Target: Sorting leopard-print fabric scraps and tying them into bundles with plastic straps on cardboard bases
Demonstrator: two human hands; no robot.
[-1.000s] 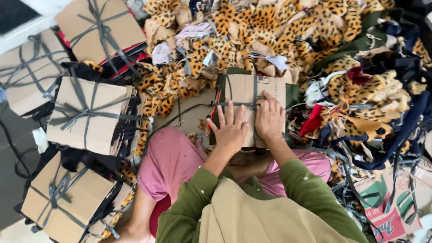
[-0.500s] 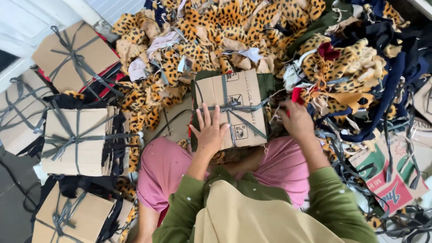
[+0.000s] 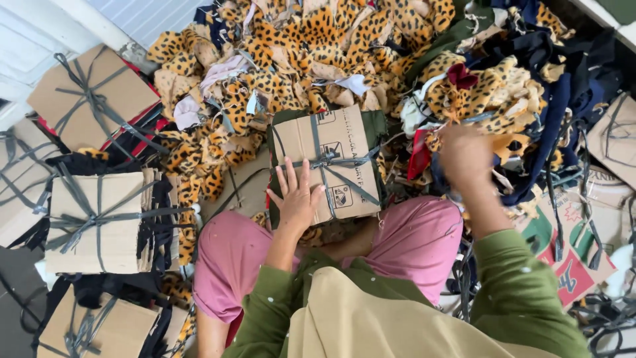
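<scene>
**Left hand pinning a tied cardboard bundle, right hand in the scrap pile**

From my feed, the cardboard bundle point(image 3: 329, 166) lies just in front of the knees, on dark green cloth, tied crosswise with grey strap point(image 3: 334, 161). Its long axis runs roughly away from me and leans a little to the left at the far end; the near edge sits against the pink trouser legs point(image 3: 417, 238).

My left hand point(image 3: 297, 199) lies flat on the bundle's near left corner, fingers spread apart and pressing down, gripping nothing. My right hand point(image 3: 467, 154) is raised at the edge of the leopard-print scrap pile point(image 3: 311, 40), right of the bundle. It is motion-blurred, so I cannot tell whether its fingers are apart or clamped on anything.

The bundle's underside and the cloth stacked under the cardboard are mostly hidden; only the green edge shows. The near left corner is covered by my palm.

To the left stand more tied bundles point(image 3: 99, 222), some cut off by the frame. Dark navy fabric point(image 3: 556, 113) and loose straps crowd the right side, over printed cartons point(image 3: 563, 265).
</scene>
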